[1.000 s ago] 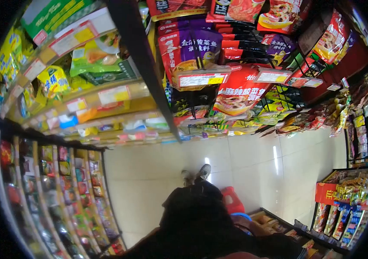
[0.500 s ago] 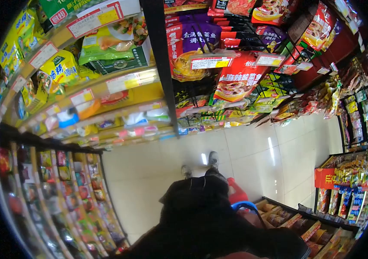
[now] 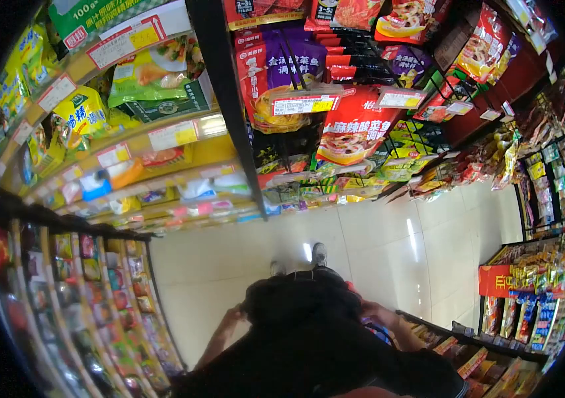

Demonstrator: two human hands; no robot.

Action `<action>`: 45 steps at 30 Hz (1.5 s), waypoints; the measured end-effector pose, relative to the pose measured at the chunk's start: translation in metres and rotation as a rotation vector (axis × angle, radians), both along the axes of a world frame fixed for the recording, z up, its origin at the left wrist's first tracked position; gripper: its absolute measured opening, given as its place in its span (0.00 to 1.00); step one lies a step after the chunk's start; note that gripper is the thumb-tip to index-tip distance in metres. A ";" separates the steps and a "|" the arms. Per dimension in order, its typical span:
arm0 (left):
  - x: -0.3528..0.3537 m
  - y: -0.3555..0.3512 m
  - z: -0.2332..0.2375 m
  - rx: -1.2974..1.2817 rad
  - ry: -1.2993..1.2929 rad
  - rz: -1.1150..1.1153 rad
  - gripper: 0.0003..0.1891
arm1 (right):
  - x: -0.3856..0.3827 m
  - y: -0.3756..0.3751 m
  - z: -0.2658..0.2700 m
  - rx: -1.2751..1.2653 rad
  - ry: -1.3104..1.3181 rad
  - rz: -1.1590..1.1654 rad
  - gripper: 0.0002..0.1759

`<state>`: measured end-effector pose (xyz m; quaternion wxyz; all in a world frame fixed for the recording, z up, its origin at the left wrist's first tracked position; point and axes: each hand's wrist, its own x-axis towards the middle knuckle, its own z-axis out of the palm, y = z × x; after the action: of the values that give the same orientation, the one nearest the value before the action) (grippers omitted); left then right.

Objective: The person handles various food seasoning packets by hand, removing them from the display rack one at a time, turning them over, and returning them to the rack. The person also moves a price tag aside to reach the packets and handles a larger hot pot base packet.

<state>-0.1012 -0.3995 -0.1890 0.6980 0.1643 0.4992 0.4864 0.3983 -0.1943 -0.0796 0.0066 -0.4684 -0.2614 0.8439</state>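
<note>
We do best to move both hands evenly at the waist, with the right forearm steady so the blue handle (image 3: 376, 329) beside it doesn't swing into the low shelf (image 3: 450, 345). Our left hand (image 3: 237, 314) reaches inward to the dark clothes (image 3: 305, 302), elbow out; our right hand (image 3: 376, 312) mirrors it at the other side, nearest the handle. We can't tell how wide either grip is, or whether the handle hangs on the arm.
</note>
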 end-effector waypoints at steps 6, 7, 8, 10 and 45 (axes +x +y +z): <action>0.024 0.062 0.087 -0.153 0.023 -0.031 0.24 | -0.021 0.096 0.056 0.337 -0.288 0.089 0.22; 0.013 0.065 0.067 -0.202 -0.149 0.052 0.24 | -0.023 0.107 0.058 0.363 -0.353 0.174 0.23; 0.006 0.069 0.045 -0.249 -0.323 0.138 0.24 | -0.024 0.109 0.052 0.397 -0.241 0.224 0.23; 0.009 0.076 0.024 -0.203 -0.214 0.084 0.21 | -0.029 0.112 0.023 0.456 -0.013 0.326 0.25; 0.097 0.213 0.052 -0.029 1.127 -0.370 0.16 | -0.007 0.095 -0.082 0.603 -0.024 0.310 0.15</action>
<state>-0.0037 -0.1861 -0.1373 0.4008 0.4722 0.7624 0.1874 0.3915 -0.0992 -0.1616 0.0133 -0.4100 -0.5674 0.7140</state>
